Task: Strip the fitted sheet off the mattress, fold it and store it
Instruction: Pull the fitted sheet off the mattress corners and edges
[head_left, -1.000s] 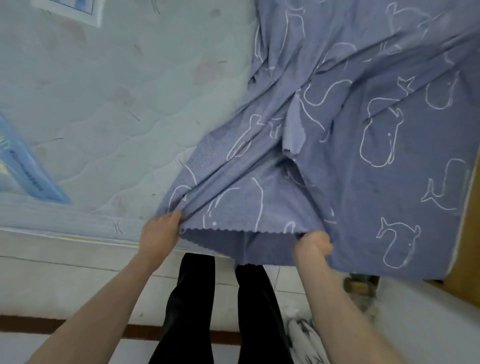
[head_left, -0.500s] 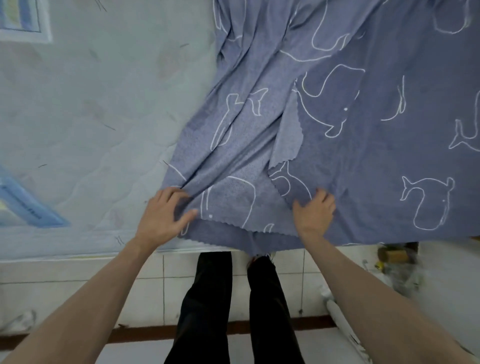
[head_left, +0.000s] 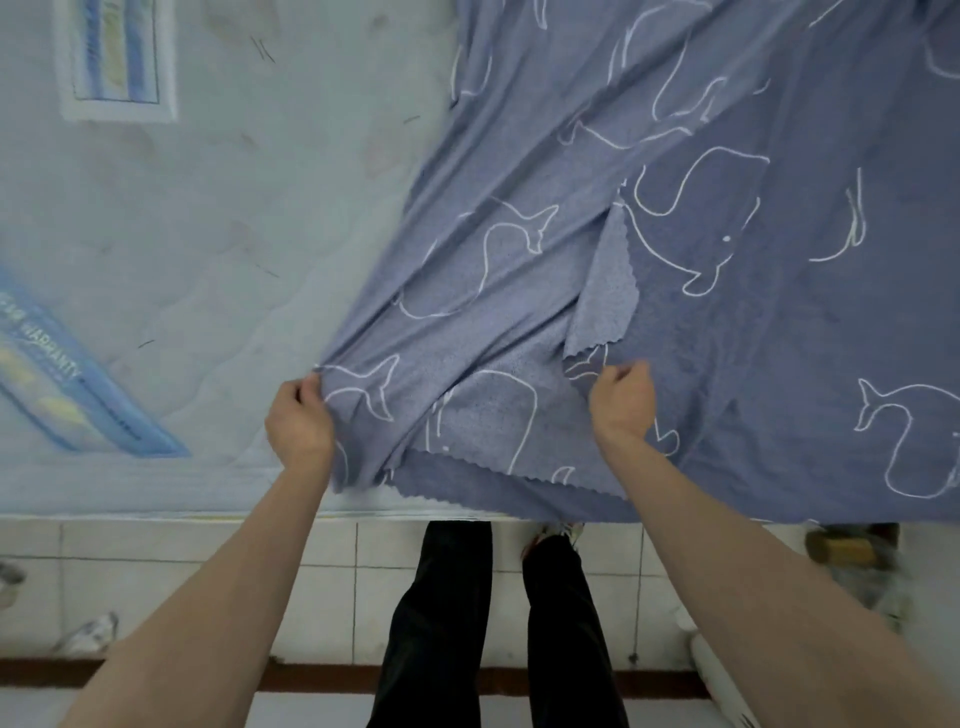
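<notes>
Two fistfuls: left hand (head_left: 300, 422) and right hand (head_left: 621, 399) bunched on the sheet (head_left: 727, 322), half off the mattress (head_left: 218, 234). Risk of snagging a far corner, slipping from either grip.

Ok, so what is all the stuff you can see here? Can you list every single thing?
fitted sheet: one, blue-purple with white whale outlines, bunched over the right part of the mattress.
mattress: one, pale blue, quilted, bare on the left.
label: one, white with blue stripes, top left of the mattress.
warranty band: one, blue, left on the mattress.
floor: white tiles, below the mattress edge.
legs: two, in black trousers, bottom middle.
left hand: grips the sheet's edge.
right hand: grips the sheet further right.
</notes>
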